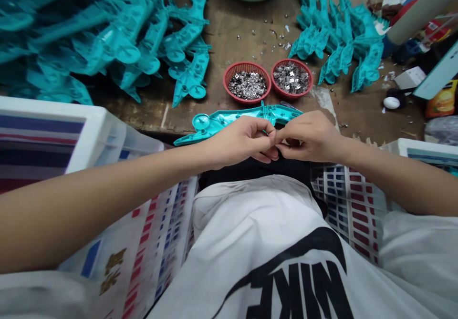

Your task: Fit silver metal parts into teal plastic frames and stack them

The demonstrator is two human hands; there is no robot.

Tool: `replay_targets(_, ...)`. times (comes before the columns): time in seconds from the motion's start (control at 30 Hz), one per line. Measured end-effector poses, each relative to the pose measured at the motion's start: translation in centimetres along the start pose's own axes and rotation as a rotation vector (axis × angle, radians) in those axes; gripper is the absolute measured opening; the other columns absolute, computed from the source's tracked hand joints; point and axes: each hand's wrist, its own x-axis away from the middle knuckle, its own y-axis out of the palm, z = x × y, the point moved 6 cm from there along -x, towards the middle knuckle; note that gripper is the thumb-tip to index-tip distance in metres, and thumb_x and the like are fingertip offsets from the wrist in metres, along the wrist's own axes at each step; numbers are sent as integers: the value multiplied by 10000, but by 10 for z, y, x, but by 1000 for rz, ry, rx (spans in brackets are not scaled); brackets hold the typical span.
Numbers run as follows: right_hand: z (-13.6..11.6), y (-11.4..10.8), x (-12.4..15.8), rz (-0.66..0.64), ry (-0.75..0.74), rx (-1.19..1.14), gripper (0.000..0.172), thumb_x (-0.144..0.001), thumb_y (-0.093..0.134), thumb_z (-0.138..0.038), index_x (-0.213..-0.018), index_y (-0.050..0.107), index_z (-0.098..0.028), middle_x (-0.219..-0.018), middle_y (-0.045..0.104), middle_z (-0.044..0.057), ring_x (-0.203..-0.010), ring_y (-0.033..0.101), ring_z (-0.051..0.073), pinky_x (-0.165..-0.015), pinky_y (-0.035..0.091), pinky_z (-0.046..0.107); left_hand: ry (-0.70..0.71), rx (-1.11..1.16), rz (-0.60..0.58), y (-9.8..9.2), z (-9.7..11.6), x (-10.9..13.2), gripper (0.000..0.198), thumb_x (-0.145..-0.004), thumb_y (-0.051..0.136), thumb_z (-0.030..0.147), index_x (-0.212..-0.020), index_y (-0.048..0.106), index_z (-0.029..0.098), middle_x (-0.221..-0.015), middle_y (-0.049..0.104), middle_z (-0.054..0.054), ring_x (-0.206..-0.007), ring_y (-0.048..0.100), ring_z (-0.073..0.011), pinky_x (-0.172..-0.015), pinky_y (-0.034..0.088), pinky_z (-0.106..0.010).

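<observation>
A worn brown wooden workbench [250, 33] fills the far half of the view, with a white plastic crate [43, 114] at the near left corner and a heaped pile of turquoise moulded plastic parts on either side, the left pile [107, 37] larger than the right pile [339, 42]. Between the piles sit 2 round red plastic baskets [229, 83] [291, 60], both full of small silvery metal pieces [247, 85]. A single long turquoise moulded plastic part [229, 121] lies along the bench's front edge, just behind the hands, with its round end to the left and its other end partly hidden by them. Both forearms reach inward from the sides, level and relaxed, above the lap's white cotton T-shirt [265, 233], bringing the left hand [243, 140] and right hand [307, 138] together at the centre. Fine pinching like this seems best done with steady wrists and light, even pressure from the fingertips [270, 138], which are pressed together with the other fingers curled beneath; whether they clamp a small piece is hidden, so I cannot tell
</observation>
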Motion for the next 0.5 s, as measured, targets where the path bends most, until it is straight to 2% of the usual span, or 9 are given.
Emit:
replay_targets(0.23,-2,1,-2,49,84,-78,175,-1122,741,-247,-1055,903,-255,-730,786,-12,-635,671,141,-677,438,288,14,-59,64,-4,5,1,288,-969,1010,296,-922,743,199,-865,868,-35,-1010,937,-256,-915,827,-361)
replay_targets(0.5,-5,-2,0,45,-66,-14,134,-1124,746,-222,-1085,858,-284,-749,770,-35,-646,662,140,-696,453,285,-36,-12,28,3,-1,2,159,-1012,874,201,-948,727,204,-884,889,-40,-947,926,-223,-871,803,-324)
